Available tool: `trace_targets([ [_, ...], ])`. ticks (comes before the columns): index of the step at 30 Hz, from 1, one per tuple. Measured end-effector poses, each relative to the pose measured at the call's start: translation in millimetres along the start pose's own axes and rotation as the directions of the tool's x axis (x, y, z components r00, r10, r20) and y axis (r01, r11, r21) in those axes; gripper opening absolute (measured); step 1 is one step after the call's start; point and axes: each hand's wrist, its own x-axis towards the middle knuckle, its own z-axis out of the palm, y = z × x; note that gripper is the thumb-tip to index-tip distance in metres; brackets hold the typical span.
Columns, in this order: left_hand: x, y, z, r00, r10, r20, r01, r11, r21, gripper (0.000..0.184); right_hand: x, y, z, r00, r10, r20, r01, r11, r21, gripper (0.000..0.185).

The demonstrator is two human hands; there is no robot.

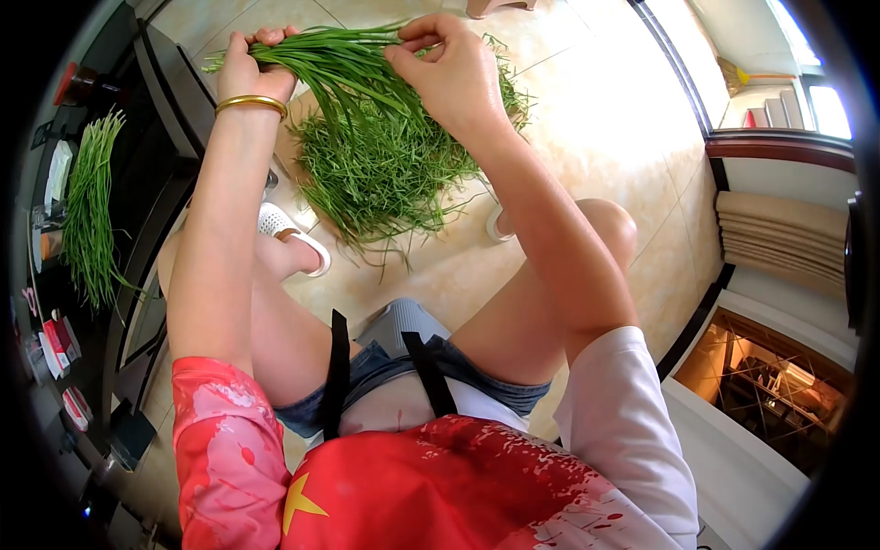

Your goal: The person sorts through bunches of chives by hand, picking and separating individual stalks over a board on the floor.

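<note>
My left hand, a gold bangle at its wrist, is wrapped round the stalk end of a bunch of garlic chives. The long green leaves stretch to the right and droop. My right hand is at the leaf end, thumb and fingers pinched at the chives; the exact strands between them are hard to make out. Beneath both hands lies a loose, tangled heap of green chive pieces on the floor. A second, tidier bunch of chives rests on the dark cabinet at the left.
I sit low on a grey stool, legs apart around the heap. The dark cabinet on the left carries small packets. Tiled floor stretches right, towards a glass-fronted cabinet. A stool foot shows at the top.
</note>
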Motion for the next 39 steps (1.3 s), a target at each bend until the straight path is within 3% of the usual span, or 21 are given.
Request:
trace_targets([
  [2, 0, 0, 0, 1.0, 0.0, 0.007, 0.0, 1.0, 0.0, 0.028, 0, 1, 2, 0.975, -0.06, -0.212, 0.031, 0.99, -0.139, 0.022],
  [3, 0, 0, 0, 1.0, 0.0, 0.015, 0.0, 1.0, 0.001, 0.029, -1, -1, 1, 0.976, -0.061, -0.211, 0.032, 0.99, -0.138, 0.022],
  [5, 2, 0, -2, 1.0, -0.008, 0.022, 0.008, 1.0, -0.011, 0.029, -4, -8, -4, 0.879, -0.39, -0.275, 0.323, 0.91, -0.259, 0.018],
  [8, 0, -1, -1, 1.0, -0.009, 0.025, 0.009, 1.0, -0.008, 0.03, -11, -15, -4, 0.877, -0.461, -0.138, 0.396, 0.854, -0.336, 0.014],
  [14, -2, -2, -2, 0.999, -0.015, 0.04, 0.015, 1.0, 0.007, 0.032, -9, -4, 1, 0.817, -0.569, -0.098, 0.447, 0.731, -0.516, 0.01],
  [27, -7, -4, 5, 1.0, 0.007, 0.02, -0.007, 0.999, 0.034, 0.037, -6, -9, 0, 0.842, -0.531, -0.092, 0.406, 0.737, -0.54, 0.007],
  [29, -10, -4, 6, 0.999, 0.007, 0.044, -0.009, 0.999, 0.045, 0.037, -5, -19, 0, 0.931, -0.364, 0.022, 0.275, 0.662, -0.698, 0.011],
  [33, -11, -5, 7, 0.997, 0.008, 0.075, -0.013, 0.998, 0.057, 0.038, -5, -9, 2, 0.926, -0.375, 0.05, 0.306, 0.664, -0.683, 0.015],
  [35, -12, -5, 7, 0.997, 0.007, 0.075, -0.012, 0.998, 0.064, 0.038, -6, -5, 5, 0.879, -0.477, 0.016, 0.404, 0.726, -0.557, 0.013],
  [39, -12, -6, 7, 0.997, -0.006, 0.082, 0.001, 0.998, 0.069, 0.038, -6, -2, 7, 0.875, -0.483, 0.019, 0.41, 0.72, -0.56, 0.012],
])
